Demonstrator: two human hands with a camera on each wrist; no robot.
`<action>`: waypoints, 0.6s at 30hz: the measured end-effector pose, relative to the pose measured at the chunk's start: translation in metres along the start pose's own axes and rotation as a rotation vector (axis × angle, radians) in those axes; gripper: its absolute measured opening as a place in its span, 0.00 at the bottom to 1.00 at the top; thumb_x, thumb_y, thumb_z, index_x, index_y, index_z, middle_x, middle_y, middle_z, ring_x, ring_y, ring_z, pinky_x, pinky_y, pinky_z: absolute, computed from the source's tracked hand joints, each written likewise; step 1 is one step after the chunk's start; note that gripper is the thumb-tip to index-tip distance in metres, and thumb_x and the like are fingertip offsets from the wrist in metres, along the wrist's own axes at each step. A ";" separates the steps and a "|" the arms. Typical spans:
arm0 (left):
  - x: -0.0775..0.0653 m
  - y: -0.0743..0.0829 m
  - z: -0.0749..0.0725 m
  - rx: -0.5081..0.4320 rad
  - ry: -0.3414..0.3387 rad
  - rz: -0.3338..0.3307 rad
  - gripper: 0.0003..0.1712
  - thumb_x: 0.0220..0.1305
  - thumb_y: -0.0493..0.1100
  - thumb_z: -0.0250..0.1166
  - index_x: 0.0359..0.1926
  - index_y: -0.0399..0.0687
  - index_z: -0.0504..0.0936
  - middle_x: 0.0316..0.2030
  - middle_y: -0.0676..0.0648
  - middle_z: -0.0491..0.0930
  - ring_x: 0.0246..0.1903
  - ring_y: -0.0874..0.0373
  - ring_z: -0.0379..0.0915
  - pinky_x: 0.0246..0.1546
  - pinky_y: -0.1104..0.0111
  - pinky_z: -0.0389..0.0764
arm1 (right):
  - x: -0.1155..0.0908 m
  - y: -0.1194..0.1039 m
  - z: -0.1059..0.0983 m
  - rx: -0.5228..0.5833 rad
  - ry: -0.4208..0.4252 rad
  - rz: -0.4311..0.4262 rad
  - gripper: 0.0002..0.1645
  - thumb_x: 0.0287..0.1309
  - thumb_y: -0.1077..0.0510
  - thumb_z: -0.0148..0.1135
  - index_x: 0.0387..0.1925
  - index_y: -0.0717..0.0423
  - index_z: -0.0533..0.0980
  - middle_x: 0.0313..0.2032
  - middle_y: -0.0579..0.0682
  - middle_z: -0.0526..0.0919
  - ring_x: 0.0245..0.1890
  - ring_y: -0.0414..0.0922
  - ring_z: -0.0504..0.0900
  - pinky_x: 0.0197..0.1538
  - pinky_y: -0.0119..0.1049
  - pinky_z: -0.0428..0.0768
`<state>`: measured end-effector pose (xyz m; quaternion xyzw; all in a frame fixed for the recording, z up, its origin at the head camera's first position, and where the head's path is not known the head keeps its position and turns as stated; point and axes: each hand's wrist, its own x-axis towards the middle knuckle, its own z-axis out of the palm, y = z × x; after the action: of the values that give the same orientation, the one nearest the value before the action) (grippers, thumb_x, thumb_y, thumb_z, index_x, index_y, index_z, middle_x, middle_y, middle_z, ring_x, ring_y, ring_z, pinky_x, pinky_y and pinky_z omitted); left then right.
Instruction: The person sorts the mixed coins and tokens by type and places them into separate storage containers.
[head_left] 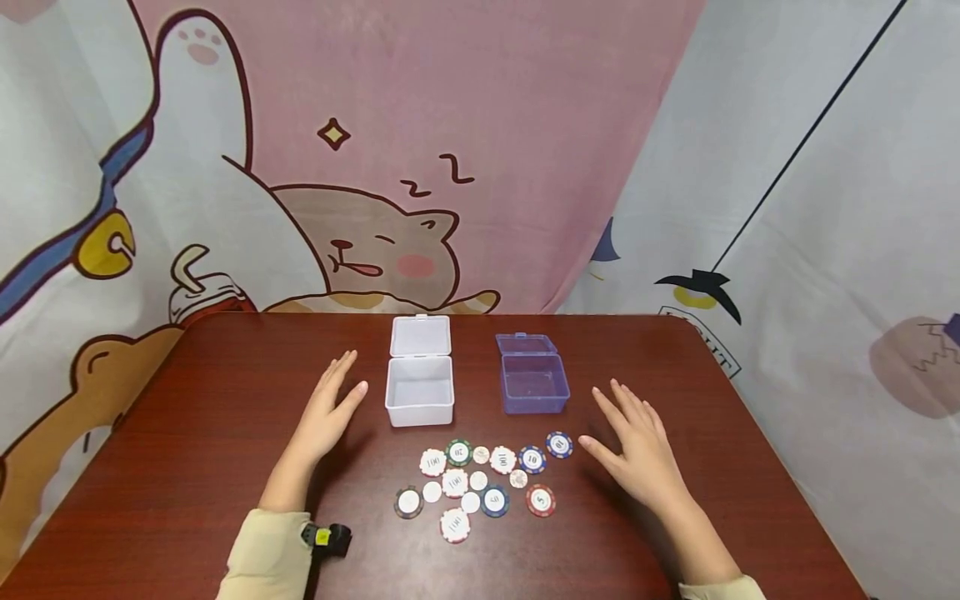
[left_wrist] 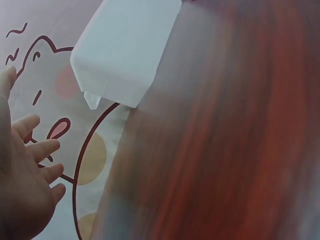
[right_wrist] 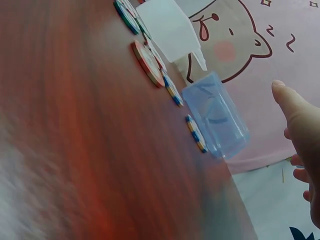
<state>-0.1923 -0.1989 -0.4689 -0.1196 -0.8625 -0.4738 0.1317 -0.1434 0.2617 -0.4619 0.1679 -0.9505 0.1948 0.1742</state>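
Note:
My left hand hovers left of a white plastic box, its fingers spread and holding nothing. The box stands with its lid tipped back. To the right is a clear bluish box, lid back as well; my right hand is beside it, fingers spread and nothing held. In front of the boxes lie several poker chips, among them a green one, a red one, a dark one and white ones marked 100. Small pale round discs lie among them.
The brown wooden table ends at the back against a curtain printed with cartoon animals. A dark strap device sits at my left wrist.

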 end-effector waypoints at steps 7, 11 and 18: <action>0.000 0.000 0.007 -0.147 -0.061 -0.103 0.31 0.73 0.44 0.53 0.72 0.43 0.57 0.71 0.38 0.53 0.70 0.41 0.42 0.65 0.44 0.45 | -0.006 -0.007 0.007 0.082 0.037 -0.036 0.42 0.52 0.44 0.69 0.67 0.52 0.68 0.66 0.60 0.64 0.65 0.61 0.61 0.65 0.56 0.51; 0.000 0.019 0.006 -0.223 -0.089 -0.114 0.31 0.73 0.39 0.51 0.72 0.36 0.55 0.70 0.34 0.54 0.69 0.39 0.45 0.64 0.44 0.47 | -0.010 -0.009 0.014 0.129 0.033 -0.038 0.40 0.51 0.46 0.71 0.65 0.52 0.70 0.64 0.59 0.67 0.63 0.60 0.63 0.61 0.61 0.55; 0.001 0.023 0.009 -0.373 -0.114 -0.082 0.31 0.71 0.34 0.50 0.70 0.28 0.53 0.67 0.27 0.54 0.66 0.32 0.48 0.63 0.42 0.49 | -0.016 -0.010 0.025 0.204 0.025 -0.040 0.37 0.49 0.50 0.74 0.60 0.58 0.73 0.60 0.57 0.72 0.60 0.57 0.67 0.58 0.63 0.58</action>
<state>-0.1862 -0.1788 -0.4550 -0.1335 -0.7699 -0.6229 0.0389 -0.1324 0.2461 -0.4867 0.2014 -0.9199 0.2893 0.1719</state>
